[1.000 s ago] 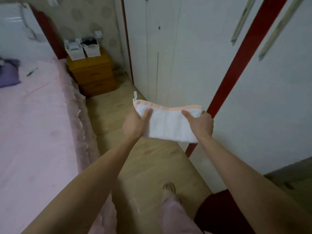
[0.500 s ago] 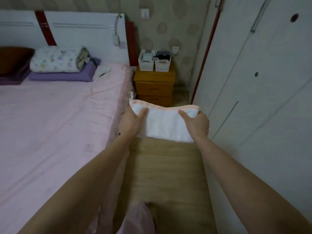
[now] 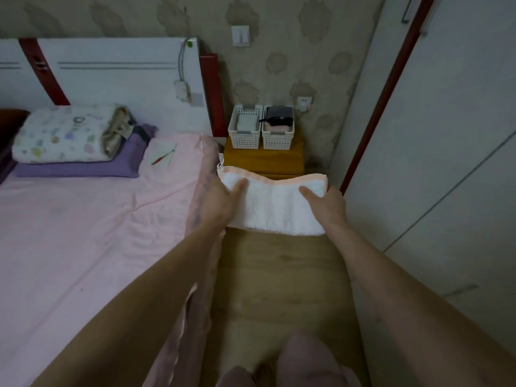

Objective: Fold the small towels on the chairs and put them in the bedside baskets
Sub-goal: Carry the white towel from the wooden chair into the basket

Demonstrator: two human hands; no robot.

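Holding a folded towel [image 3: 275, 205] short of the nightstand [image 3: 264, 160], left hand [image 3: 216, 203] and right hand [image 3: 328, 206] pinching its ends, thumbs on top, two baskets [image 3: 245, 127] on the nightstand.

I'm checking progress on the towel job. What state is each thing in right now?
White towel with pink trim: folded, held in the air.
Left hand: grips towel's left end.
Right hand: grips right end.
Left white plastic basket: holds pale folded item.
Right white plastic basket: nearly full.
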